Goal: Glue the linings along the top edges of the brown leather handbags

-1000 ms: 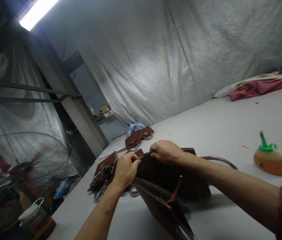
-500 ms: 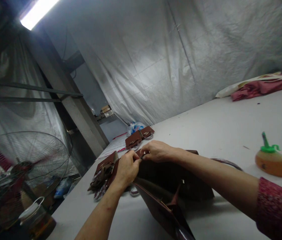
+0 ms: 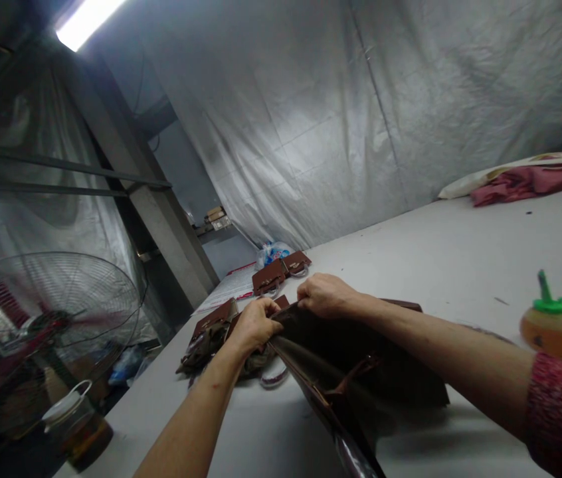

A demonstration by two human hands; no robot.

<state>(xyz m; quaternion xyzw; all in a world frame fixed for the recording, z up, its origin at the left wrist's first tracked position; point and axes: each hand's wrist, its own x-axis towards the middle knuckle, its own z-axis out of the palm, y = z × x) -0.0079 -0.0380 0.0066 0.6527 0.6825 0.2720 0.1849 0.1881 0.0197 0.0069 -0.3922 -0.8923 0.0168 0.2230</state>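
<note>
A dark brown handbag (image 3: 400, 372) stands gaping on the white table, its dark inside facing me and a reddish-brown strap (image 3: 355, 375) crossing the opening. My left hand (image 3: 256, 325) pinches the bag's upper edge at its far corner, thumb and fingers closed. A short way to the right, my right hand (image 3: 325, 295) grips the same rim with curled fingers, the fingertips partly hidden behind the edge. A wrapped handle (image 3: 353, 458) hangs at the bag's near side. Beyond my left hand lie more brown bags (image 3: 214, 322) with crumpled dark lining showing.
A squeeze bottle (image 3: 557, 332) of orange liquid with a green nozzle stands at right. Smaller brown bags (image 3: 268, 275) sit farther back. At left are a lidded jar (image 3: 79, 425) by the table edge and a wire-caged fan (image 3: 52, 325). Pink cloth (image 3: 525, 184) lies back right.
My right hand has moved right along the rim, away from my left hand, and the gap between them has widened. The bag has shifted slightly right, and the view has turned a little.
</note>
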